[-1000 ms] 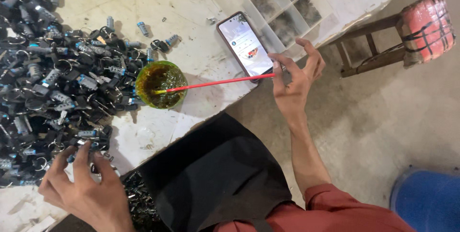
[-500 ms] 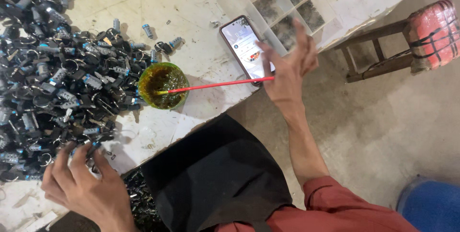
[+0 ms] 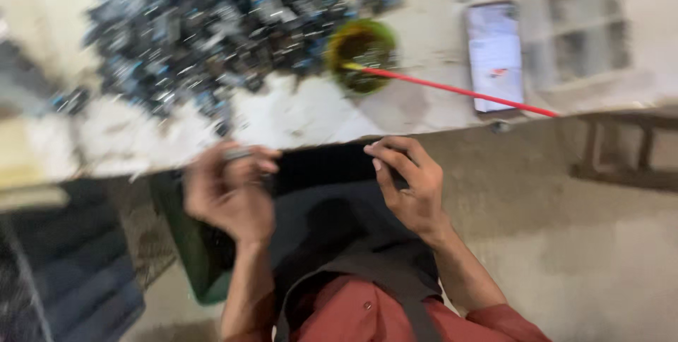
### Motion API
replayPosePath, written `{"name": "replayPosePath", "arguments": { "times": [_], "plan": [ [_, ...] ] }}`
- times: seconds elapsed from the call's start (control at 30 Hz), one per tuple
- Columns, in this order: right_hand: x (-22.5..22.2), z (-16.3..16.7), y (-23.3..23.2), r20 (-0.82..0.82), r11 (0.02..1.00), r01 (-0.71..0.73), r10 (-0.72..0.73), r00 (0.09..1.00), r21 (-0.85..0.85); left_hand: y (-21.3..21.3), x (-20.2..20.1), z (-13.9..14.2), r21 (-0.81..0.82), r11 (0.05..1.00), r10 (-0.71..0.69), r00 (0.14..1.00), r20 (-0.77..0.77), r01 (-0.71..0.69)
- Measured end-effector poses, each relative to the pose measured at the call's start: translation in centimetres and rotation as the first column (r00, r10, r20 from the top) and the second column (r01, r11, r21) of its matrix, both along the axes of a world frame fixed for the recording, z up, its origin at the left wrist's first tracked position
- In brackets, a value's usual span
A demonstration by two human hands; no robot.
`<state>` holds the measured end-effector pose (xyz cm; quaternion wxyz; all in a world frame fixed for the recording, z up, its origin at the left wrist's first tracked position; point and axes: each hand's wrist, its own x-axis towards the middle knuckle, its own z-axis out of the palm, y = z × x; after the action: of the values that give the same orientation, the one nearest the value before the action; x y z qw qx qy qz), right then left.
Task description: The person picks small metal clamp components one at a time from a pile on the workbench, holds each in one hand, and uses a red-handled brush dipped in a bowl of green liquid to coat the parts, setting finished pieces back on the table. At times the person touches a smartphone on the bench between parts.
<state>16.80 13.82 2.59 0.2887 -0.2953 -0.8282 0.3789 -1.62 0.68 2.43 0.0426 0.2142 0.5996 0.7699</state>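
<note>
The frame is smeared by motion, so fine detail is lost. The landmark is the white worktable [image 3: 296,119], whose near edge runs across the middle of the view.

The left hand [image 3: 229,190] sits just below that edge, fingers curled inward and thumb pressed toward them, apparently pinching a small dark metal part [image 3: 239,152] at the fingertips; the blur leaves the part's shape unclear. The right hand [image 3: 409,186] is also just below the table edge, to the right of the left hand, fingers bent and bunched at the top of the black apron [image 3: 325,208]; whether it grips the cloth or only rests on it cannot be told.

On the table, a heap of small dark metal parts [image 3: 212,24] covers the far left area. Right of the heap stands a green bowl [image 3: 361,49] with a red stick [image 3: 459,91] laid across it, reaching toward the table's near edge. A phone [image 3: 494,56] lies flat further right, screen lit.
</note>
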Motion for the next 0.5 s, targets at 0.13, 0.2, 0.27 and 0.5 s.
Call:
{"name": "replayPosePath", "arguments": {
  "times": [0.13,0.2,0.27,0.5],
  "plan": [
    [-3.5,1.0,-0.5,0.156,0.967,-0.055,0.016,0.988,0.248,-1.9,1.9,-1.3,0.053,0.975,-0.220,0.925,0.309,0.214],
    [-4.3,1.4,0.1,0.269,0.929,-0.101,0.002,0.963,0.356,-2.2,2.1,-1.6,0.093,0.962,-0.271,0.860,0.433,0.256],
    [-4.6,1.5,0.7,0.363,0.863,-0.210,0.033,0.931,0.460,-2.3,2.1,-1.4,0.129,0.957,-0.289,0.811,0.508,0.259],
    [-3.2,0.3,-0.6,0.027,0.980,-0.107,0.104,0.994,0.167,-2.1,2.8,-0.2,-0.185,0.942,-0.235,0.944,0.233,0.280]
  ]
}}
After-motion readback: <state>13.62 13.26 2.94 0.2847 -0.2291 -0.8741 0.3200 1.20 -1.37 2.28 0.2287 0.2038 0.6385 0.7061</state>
